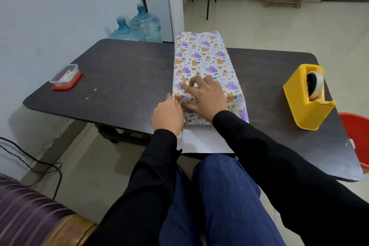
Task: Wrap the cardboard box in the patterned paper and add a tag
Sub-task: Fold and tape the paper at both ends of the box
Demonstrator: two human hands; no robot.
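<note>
The patterned paper [205, 58], white with purple and orange animals, is folded over the box in the middle of the dark table [123, 78]; the cardboard itself is hidden. The paper's white underside [201, 142] juts toward me past the table's near edge. My right hand [205, 94] lies on top of the wrapped box near its left edge, fingers spread and pressing the paper. My left hand [167, 115] is at the box's near left side, its fingertips against the paper fold; its grip is hidden behind the hand.
A yellow tape dispenser [307, 98] stands at the right of the table. A small clear container with a red lid [65, 77] sits at the left. A red tub [357, 136] is beyond the right edge. Water jugs [139, 26] stand behind the table.
</note>
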